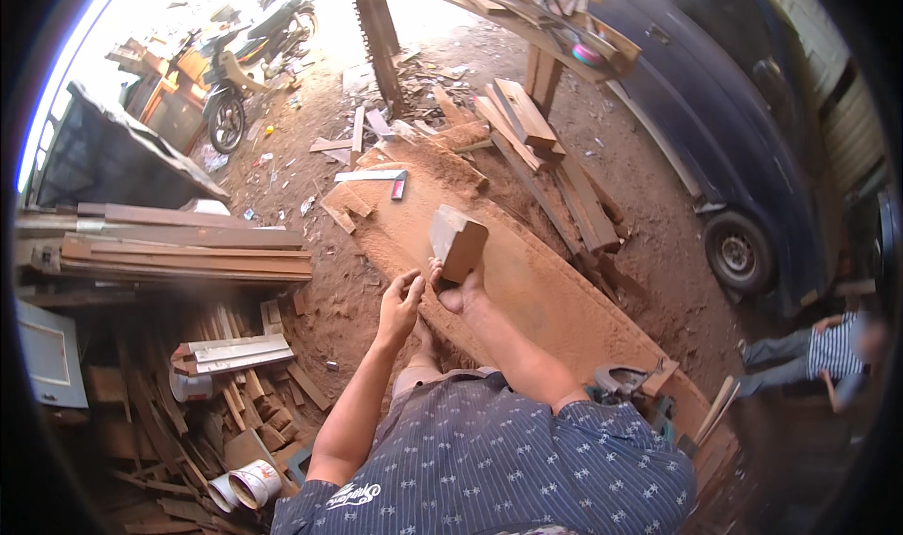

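Observation:
My right hand [461,293] grips a short, thick block of wood [464,246] from below, holding it tilted above the sawdust-covered workbench plank [527,295]. Just left of it, my left hand [403,302] is raised beside the plank's edge, its fingers loosely bent and apart, with nothing visible in them. Farther off on the plank lies a try square [372,175] with a pale blade and a dark and red handle. Small wood offcuts [346,203] rest around the square's near left side.
Stacked boards [188,243] and a heap of scrap wood [249,394] lie at left. Timber beams [564,178] sit right of the plank. A power tool [625,382] stands at its near right end. A dark vehicle [743,159], a motorbike [230,102] and a person in stripes [837,347] are around.

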### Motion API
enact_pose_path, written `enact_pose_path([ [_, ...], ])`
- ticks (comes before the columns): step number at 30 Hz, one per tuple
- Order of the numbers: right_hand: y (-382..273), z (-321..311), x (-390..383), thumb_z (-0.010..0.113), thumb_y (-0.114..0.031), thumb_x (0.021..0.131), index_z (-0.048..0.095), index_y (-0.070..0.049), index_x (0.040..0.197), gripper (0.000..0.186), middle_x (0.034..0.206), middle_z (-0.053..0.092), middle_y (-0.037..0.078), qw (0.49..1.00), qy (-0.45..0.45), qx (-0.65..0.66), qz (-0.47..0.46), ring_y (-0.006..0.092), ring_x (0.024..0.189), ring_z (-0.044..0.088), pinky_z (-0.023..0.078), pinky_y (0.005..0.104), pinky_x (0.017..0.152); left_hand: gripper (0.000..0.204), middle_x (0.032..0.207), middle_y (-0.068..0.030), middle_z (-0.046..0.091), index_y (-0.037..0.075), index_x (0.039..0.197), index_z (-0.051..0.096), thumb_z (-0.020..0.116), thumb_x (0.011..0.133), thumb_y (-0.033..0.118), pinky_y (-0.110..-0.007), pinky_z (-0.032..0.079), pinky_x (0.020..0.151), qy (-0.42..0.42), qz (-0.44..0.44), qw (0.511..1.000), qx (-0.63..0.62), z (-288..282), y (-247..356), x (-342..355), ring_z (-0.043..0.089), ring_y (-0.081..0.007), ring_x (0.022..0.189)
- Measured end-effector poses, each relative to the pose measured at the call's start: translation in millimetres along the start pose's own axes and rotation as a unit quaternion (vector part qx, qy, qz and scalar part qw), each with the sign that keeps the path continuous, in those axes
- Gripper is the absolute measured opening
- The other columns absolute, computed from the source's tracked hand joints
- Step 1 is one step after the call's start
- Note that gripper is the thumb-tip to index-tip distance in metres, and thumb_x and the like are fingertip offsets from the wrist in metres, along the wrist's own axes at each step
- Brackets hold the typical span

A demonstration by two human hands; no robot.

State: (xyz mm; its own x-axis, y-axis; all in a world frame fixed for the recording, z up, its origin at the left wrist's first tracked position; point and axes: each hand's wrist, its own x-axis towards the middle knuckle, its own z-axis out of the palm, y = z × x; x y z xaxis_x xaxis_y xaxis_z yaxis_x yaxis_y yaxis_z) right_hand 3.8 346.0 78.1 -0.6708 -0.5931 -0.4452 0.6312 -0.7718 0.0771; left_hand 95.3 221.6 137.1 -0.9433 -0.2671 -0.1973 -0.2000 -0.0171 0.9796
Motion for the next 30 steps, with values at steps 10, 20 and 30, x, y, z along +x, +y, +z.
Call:
enact_pose_path([
  [10,10.7,19.1,-26.7,0.049,-0.074,0.090,0.062,-0.017,0.095,0.059,0.087,0.063,0.004,0.998,-0.020,-0.043,-0.035,0.0240,0.078,0.064,0.056,0.0394,0.071,0.045,0.112,-0.0111,0.068,-0.005,0.135,0.055,0.054,0.106,0.030,-0.030,0.049,0.092,-0.014,0.028,0.999,0.042,30.5,32.5,-11.0,0.063,-0.0154,0.103],
  [20,-1.7,10.0,-86.8,0.058,-0.044,0.096,0.054,0.003,0.134,0.060,0.117,0.067,0.014,0.861,0.056,-0.473,0.179,0.0248,0.101,0.067,0.058,0.0402,0.084,0.068,0.126,-0.0150,0.066,0.002,0.139,0.053,0.046,0.102,0.058,-0.042,0.056,0.088,-0.015,-0.321,0.919,-0.226,-39.2,-13.1,-15.9,0.068,-0.0261,0.105],
  [30,11.2,-25.6,-110.2,0.073,-0.037,0.086,0.036,0.014,0.147,0.087,0.143,0.050,0.033,0.600,0.022,-0.795,-0.090,0.0377,0.133,0.053,0.045,0.0401,0.109,0.062,0.120,-0.0167,0.068,0.002,0.133,0.058,0.071,0.092,0.047,-0.041,0.060,0.079,0.079,-0.315,0.923,-0.208,20.7,-58.2,-56.1,0.071,-0.0253,0.095],
])
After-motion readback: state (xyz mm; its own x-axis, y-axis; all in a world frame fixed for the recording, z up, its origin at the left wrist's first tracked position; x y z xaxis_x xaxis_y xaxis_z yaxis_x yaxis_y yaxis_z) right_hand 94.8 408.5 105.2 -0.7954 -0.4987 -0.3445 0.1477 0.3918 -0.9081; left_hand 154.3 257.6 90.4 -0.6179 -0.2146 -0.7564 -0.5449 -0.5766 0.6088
